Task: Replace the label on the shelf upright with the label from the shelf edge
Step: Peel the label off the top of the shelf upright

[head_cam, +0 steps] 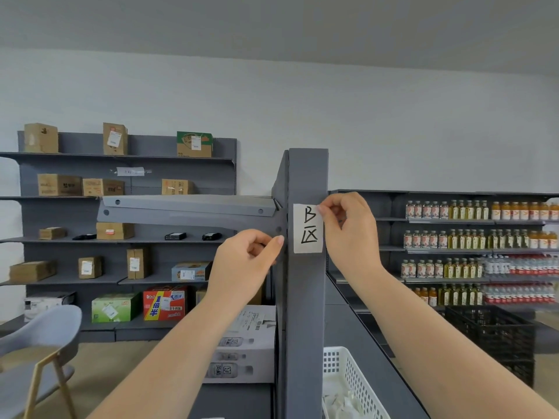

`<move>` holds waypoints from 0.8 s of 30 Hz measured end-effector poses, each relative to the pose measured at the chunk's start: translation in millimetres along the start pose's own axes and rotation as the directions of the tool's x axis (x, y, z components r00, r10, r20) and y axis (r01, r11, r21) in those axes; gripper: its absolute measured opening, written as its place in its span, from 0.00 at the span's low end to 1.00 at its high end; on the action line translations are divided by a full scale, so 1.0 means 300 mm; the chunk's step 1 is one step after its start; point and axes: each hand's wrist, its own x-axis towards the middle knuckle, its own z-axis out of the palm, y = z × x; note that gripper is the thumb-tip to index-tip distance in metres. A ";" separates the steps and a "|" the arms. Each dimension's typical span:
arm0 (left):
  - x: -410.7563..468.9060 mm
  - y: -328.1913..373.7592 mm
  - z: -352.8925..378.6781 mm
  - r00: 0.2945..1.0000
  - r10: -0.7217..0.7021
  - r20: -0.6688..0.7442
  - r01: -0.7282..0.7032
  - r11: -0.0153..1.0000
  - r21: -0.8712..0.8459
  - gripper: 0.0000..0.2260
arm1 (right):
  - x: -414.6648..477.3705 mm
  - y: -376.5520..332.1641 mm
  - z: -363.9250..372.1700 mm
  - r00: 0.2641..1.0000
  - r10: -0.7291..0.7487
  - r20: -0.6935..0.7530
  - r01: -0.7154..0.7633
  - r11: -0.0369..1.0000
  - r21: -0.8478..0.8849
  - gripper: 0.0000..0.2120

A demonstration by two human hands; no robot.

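Label (308,228): one white paper slip, hand-marked, flat on the upright (307,297). Judged light, limp, tearable; best taken at a corner. Right hand (348,228) pinches its top right corner. Left hand (245,261), curled, fingertips together beside the upright's left edge; contents not discernible.

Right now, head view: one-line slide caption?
Right hand pinches the top corner of the white label on the gray shelf upright; left hand beside it.

Grey metal shelf upright (307,297) runs straight up the middle, white label (308,228) stuck flat on its front face. Left of the upright, a grey shelf edge (187,208); right of it, shelves of bottles (472,237).
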 end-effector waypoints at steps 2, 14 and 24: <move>-0.003 0.010 -0.001 1.000 -0.013 0.008 0.013 1.000 -0.029 0.06 | 0.007 0.004 0.006 1.000 -0.012 0.013 0.012 0.998 -0.061 0.05; -0.013 0.029 -0.018 1.000 -0.030 0.004 0.031 0.995 -0.090 0.06 | -0.002 0.015 0.016 0.987 -0.138 0.077 0.151 0.968 -0.199 0.06; 0.004 0.024 -0.016 0.999 0.033 -0.034 -0.033 0.999 0.006 0.04 | -0.036 -0.032 -0.011 0.991 0.053 0.121 -0.063 0.995 0.081 0.14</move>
